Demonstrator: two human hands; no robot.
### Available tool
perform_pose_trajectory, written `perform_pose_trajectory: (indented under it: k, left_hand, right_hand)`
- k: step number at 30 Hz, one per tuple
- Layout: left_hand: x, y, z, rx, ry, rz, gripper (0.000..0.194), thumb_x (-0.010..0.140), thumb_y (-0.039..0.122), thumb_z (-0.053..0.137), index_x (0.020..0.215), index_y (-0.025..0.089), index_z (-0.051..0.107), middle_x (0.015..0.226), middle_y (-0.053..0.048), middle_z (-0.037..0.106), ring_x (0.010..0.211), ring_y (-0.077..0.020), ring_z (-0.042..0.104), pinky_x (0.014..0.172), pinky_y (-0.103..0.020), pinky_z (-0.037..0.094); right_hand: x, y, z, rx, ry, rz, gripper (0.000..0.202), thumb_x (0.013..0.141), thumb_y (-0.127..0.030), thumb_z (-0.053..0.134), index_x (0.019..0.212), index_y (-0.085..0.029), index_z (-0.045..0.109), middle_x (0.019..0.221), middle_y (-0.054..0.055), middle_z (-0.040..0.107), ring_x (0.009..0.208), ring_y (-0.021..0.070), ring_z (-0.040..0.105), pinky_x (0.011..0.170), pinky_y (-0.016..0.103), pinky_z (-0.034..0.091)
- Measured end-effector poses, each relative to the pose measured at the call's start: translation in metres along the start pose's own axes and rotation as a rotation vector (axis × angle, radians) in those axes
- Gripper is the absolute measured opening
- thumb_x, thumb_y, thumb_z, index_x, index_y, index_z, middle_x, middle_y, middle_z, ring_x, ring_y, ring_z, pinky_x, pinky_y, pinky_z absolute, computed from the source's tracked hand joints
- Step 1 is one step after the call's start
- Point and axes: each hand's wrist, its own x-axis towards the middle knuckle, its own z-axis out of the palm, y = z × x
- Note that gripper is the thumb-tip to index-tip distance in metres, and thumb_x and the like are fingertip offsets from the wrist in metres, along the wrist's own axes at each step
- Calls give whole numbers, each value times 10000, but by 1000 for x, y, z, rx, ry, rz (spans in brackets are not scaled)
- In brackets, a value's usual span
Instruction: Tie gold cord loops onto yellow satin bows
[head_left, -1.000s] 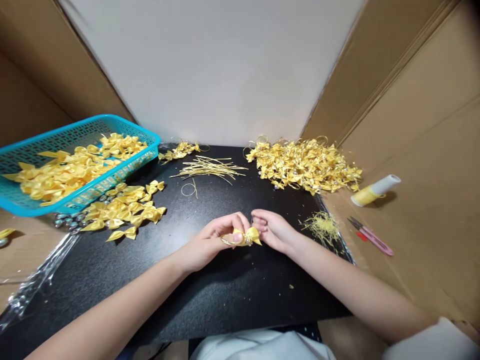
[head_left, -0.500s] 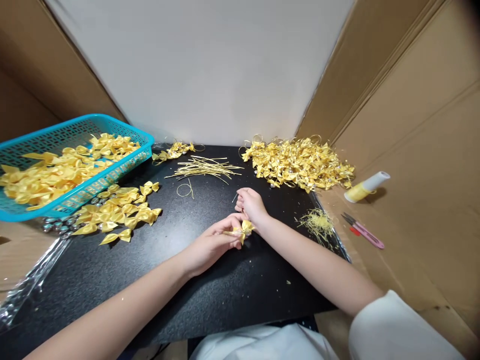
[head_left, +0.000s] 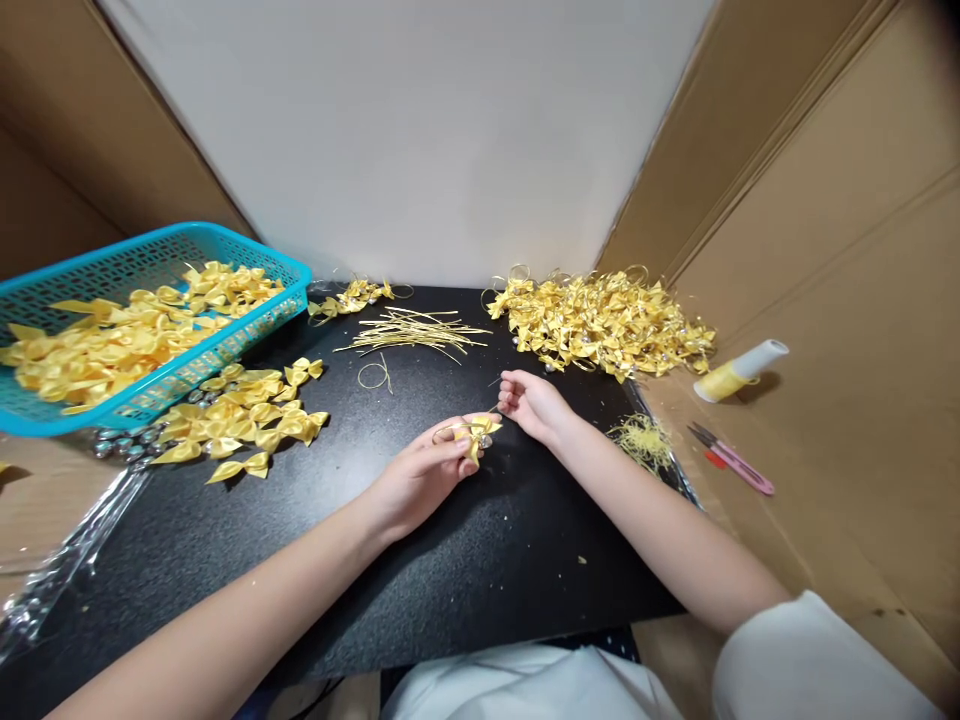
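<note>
My left hand [head_left: 424, 472] pinches a yellow ribbon bow [head_left: 480, 432] that has a loop of gold cord and a small shiny bead on it. Just to the right, my right hand [head_left: 531, 403] has its fingers curled together around a thin needle-like piece, whose tip sticks out to the left. A fine thread or cord seems to run from the bow toward my right fingers. Gold cord lengths [head_left: 412, 332] lie beyond my hands, with a single cord loop [head_left: 374, 375] nearer. Loose yellow bows [head_left: 244, 415] are spread to the left.
A blue basket [head_left: 206, 365] of bows stands at the left, with beads [head_left: 124, 445] beside it. A pile of corded bows [head_left: 604, 320] lies at the back right. Further right are cord scraps [head_left: 643, 442], pink-handled snips [head_left: 739, 465] and a thread spool [head_left: 739, 372].
My right hand has moved right, away from my left hand, and its fingers have turned. My left hand has shifted slightly left and up with the bow, whose cord loop now shows.
</note>
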Motion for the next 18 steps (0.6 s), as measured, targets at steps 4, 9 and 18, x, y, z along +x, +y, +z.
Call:
perform_pose_trajectory:
  k: [4,9,18]
  left_hand:
    - [0,0,0,-56,0,-39,216,623,217,851,762,139,706,803,-4,632,696,-78,524,657,-204,428]
    - [0,4,-2,-65,53,-22,334,578,215,874,867,131,730,758,0,612,686,-74,520,639,-189,430]
    - [-4,9,0,88,-40,16,185,647,230,825,631,135,667,1047,-41,618,704,-75,475,668,-206,424]
  right_hand:
    - [-4,-7,-12,-62,-41,66,271,837,-71,554,581,-147,507,469,-45,507,416,46,458,461,167,422]
    - [-5,-14,-24,-161,-40,91,241,842,-36,546,621,-122,590,532,13,627,434,57,524,470,170,478]
    - [-17,-28,-44,-280,-69,67,145,787,-2,639,730,-132,670,698,41,732,460,38,547,496,141,512]
